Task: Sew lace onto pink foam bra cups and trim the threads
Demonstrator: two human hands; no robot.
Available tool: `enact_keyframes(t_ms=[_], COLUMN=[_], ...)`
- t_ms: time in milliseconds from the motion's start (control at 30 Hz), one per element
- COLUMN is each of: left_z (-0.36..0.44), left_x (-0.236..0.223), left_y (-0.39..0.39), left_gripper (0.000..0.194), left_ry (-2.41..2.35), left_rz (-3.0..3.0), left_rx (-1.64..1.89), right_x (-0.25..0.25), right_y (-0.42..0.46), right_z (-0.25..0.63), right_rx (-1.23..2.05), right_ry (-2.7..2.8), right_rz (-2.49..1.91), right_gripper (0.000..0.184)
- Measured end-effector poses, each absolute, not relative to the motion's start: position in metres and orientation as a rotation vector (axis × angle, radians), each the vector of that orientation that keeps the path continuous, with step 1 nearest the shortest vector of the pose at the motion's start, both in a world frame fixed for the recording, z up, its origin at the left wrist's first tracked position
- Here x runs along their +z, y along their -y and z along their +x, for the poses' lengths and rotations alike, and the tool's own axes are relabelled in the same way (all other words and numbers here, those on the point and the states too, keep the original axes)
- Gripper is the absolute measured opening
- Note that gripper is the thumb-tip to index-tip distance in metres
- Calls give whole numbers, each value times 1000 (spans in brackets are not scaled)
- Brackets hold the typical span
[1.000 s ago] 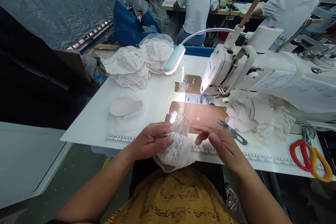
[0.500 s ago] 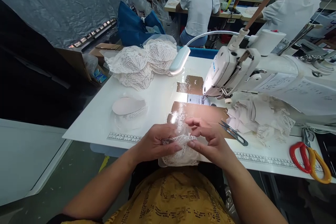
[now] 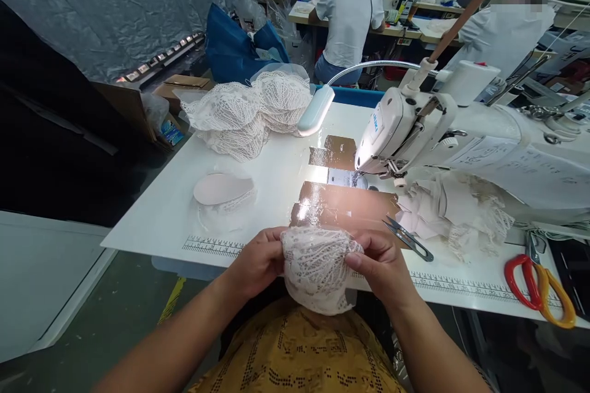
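A white lace bra cup is stretched between my two hands at the table's front edge, its rounded lace side facing up. My left hand pinches its left edge, with the fingers partly hidden behind the lace. On the other side my right hand grips the right edge between thumb and fingers. Thread snips lie on the table just beyond my right hand. A smooth beige cup pad with lace and sheer fabric rests on the left of the table.
A sewing machine stands at the right, its lamp over the table. Stacked lace cups sit at the back left. Fabric pieces and red-and-orange scissors lie at the right. Two people in white shirts are beyond the table.
The bunched lace piece has been opened out into a rounded cup, with its lace face now showing. My hands have moved apart to its two edges.
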State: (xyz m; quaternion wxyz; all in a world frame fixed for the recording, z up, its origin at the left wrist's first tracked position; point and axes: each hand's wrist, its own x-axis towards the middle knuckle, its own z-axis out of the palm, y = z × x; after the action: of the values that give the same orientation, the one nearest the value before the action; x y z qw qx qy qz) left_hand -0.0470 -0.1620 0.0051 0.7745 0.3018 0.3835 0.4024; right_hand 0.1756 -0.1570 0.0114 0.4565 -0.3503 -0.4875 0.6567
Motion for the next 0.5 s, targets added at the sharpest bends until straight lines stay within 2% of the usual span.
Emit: enact_keyframes(t_ms=[100, 200, 233, 367, 467, 500], left_z=[-43, -30, -24, -6, -20, -29], left_x=[3, 4, 5, 5, 3, 4], left_y=[165, 171, 174, 184, 187, 186], left_gripper=[13, 40, 44, 39, 10, 9], left_ry=[-657, -499, -497, -637, -627, -599], left_rz=[369, 326, 351, 402, 596, 722], left_rx=[988, 947, 925, 931, 786, 708], right_x=[11, 11, 11, 12, 13, 13], right_y=[157, 154, 153, 149, 146, 145], right_z=[172, 165, 163, 158, 165, 169], right_rx=[1537, 1403, 1373, 1408, 1425, 1419], right_ry=[1114, 1156, 1196, 1138, 921, 893], right_rz=[-833, -875, -895, -918, -940, -956], right_gripper=[22, 22, 21, 19, 23, 25])
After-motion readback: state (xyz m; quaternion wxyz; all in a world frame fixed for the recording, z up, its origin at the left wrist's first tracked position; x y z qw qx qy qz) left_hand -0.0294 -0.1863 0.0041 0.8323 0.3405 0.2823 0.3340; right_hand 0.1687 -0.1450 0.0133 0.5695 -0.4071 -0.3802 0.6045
